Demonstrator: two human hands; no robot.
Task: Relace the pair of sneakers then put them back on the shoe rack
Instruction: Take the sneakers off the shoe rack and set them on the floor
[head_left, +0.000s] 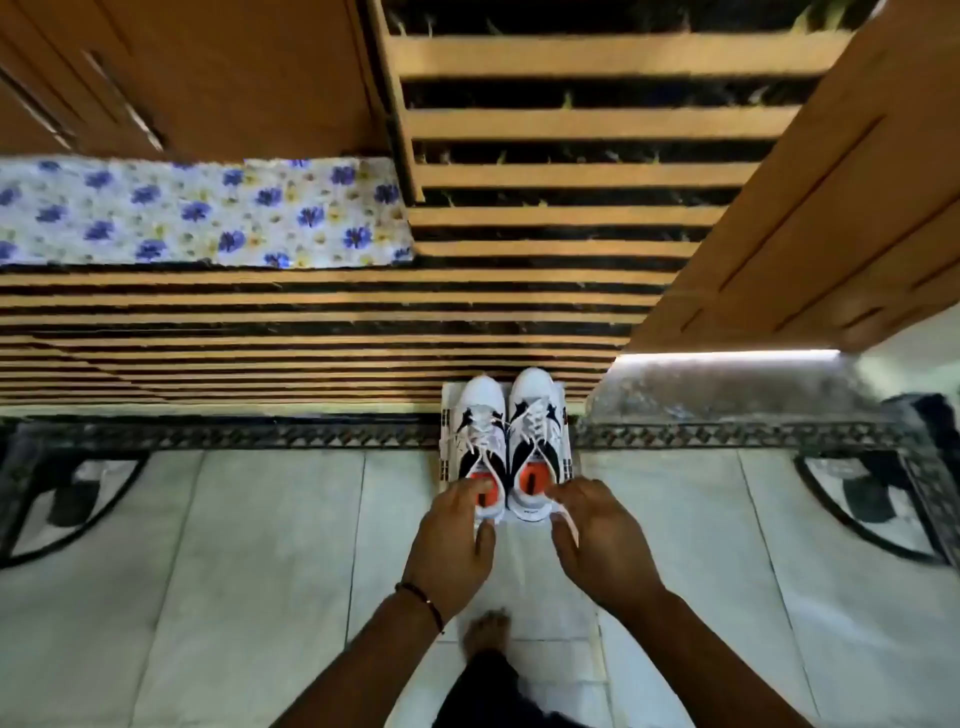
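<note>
The two sneakers stand side by side, toes pointing away from me, on a white sheet (524, 566) on the tiled floor. Both are white and black with orange insoles and white laces threaded through them. My left hand (452, 540) grips the heel of the left sneaker (480, 410), fingers over the collar and thumb behind. My right hand (602, 535) pinches at the heel side of the right sneaker (535, 400), with something white between forefinger and thumb. The wooden slatted shoe rack (571, 122) rises just beyond the toes.
A lower slatted front (260, 322) runs to the left, with a floral cushion (197, 213) on top. A wooden door (831, 208) stands open at the right. A patterned dark border (260, 436) crosses the floor. My bare foot (485, 631) is just behind the sheet.
</note>
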